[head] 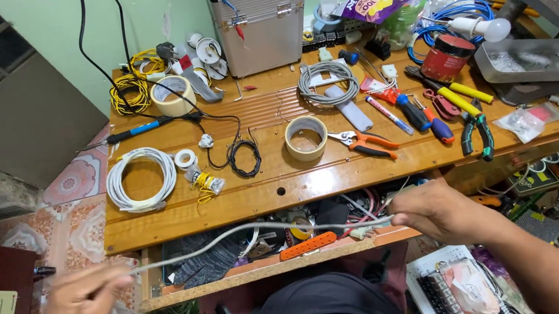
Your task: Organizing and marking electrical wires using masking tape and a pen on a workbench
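Head camera: I have a grey cable stretched between my two hands in front of the wooden workbench. My right hand pinches one end, the fingers pressed together on it just past a small pale connector; my left hand is blurred, so I think its fingers are curled round the other end, though I cannot be sure how tightly. To handle this well I judge I should keep the cable taut and level, clear of the clutter below my fingers. Directly under the span lies an open drawer with an orange tool and tangled wires that could snag a sagging loop. Beyond my fingertips on the bench sit a tape roll, orange-handled pliers and a white cable coil, all well apart from the cable.
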